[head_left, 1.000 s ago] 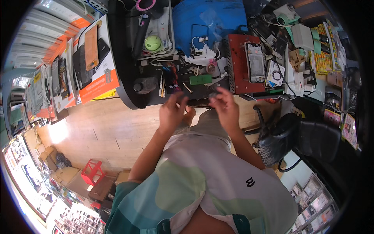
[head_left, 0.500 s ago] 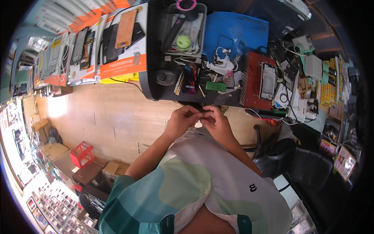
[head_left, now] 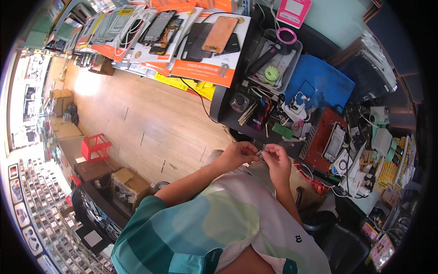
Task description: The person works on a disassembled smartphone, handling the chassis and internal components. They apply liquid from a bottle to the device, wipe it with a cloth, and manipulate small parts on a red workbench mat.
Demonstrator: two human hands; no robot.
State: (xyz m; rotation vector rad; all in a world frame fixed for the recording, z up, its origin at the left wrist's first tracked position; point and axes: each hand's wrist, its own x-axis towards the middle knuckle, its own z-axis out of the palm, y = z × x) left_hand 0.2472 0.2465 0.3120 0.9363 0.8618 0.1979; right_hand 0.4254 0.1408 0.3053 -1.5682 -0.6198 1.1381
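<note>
Close to my lap, just off the desk's front edge, my left hand (head_left: pixel 237 156) and my right hand (head_left: pixel 277 160) meet with bent fingers. Both pinch a small greyish piece (head_left: pixel 260 155) between their fingertips. It is mostly covered by the fingers and too small for me to name. On the dark desk beyond them lie a green flat piece (head_left: pixel 283 131), a phone with a dark, colourful screen (head_left: pixel 258 115) and a clear squat bottle (head_left: pixel 240 101).
A clear bin (head_left: pixel 292 61) of tools stands beside a blue mat (head_left: pixel 326 82). Right of these are a red board (head_left: pixel 318 139), a phone frame (head_left: pixel 335 141) and a microscope (head_left: pixel 382 137). Phone screens (head_left: pixel 159 27) top boxes at left. A red stool (head_left: pixel 95 147) stands on the floor; a black chair (head_left: pixel 340 242) is near right.
The whole view has swung left, so the desk and my hands appear farther right and lower. My hands stay together at the fingertips, and the grey piece shows more between them.
</note>
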